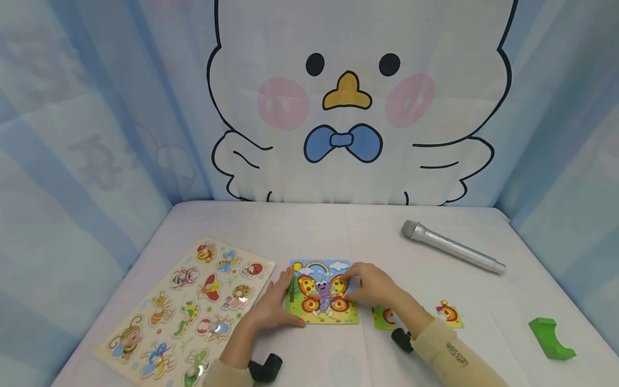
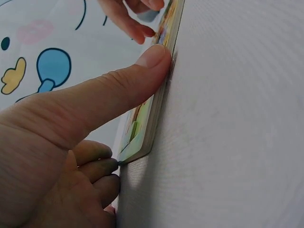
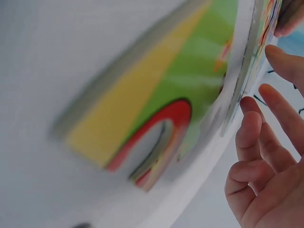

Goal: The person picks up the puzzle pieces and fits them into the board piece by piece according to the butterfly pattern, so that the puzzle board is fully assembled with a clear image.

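Note:
A square butterfly puzzle (image 1: 323,293) with a rainbow and sun at its top lies flat on the white table. My left hand (image 1: 272,306) frames its lower left corner, fingers along the left side. The straight thumb (image 2: 118,85) presses the bottom edge. On the right side, my right hand (image 1: 371,286) touches the picture with fingertips at the butterfly's upper and lower right wings. Its fingers (image 3: 280,109) are spread and slightly bent at the board's edge. Beneath the right forearm, partly hidden, lies a green and yellow puzzle part (image 3: 185,61) with a red-rimmed notch.
To the left lies a large board of insect pictures (image 1: 193,306), its edge near my left hand. A silver microphone (image 1: 454,248) rests at the back right, and a green curved block (image 1: 552,338) sits at the far right. Printed curtains rise behind the table.

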A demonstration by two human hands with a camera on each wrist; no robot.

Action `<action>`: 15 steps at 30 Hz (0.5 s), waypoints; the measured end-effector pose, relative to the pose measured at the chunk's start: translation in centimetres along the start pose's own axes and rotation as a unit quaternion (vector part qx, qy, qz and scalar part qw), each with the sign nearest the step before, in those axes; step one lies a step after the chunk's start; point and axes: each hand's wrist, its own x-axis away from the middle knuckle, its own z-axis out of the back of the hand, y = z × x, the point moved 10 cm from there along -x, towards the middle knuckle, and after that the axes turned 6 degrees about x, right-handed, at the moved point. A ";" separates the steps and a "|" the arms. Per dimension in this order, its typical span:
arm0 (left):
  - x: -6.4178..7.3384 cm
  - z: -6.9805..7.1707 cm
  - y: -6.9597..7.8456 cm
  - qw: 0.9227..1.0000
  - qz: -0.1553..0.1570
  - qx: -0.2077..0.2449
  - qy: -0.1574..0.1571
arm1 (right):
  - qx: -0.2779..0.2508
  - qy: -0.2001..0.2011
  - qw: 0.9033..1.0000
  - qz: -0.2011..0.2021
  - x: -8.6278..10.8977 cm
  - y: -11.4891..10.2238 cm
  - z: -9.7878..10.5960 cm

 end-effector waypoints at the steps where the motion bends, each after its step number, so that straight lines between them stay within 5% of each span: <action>1: 0.0 0.0 0.0 1.000 0.001 -0.001 0.000 | -0.011 -0.001 1.000 -0.003 0.2 0.2 0.1; 15: 0.0 -0.1 -0.2 1.000 0.009 0.005 0.001 | -0.052 -0.039 0.998 -0.007 3.3 1.3 0.5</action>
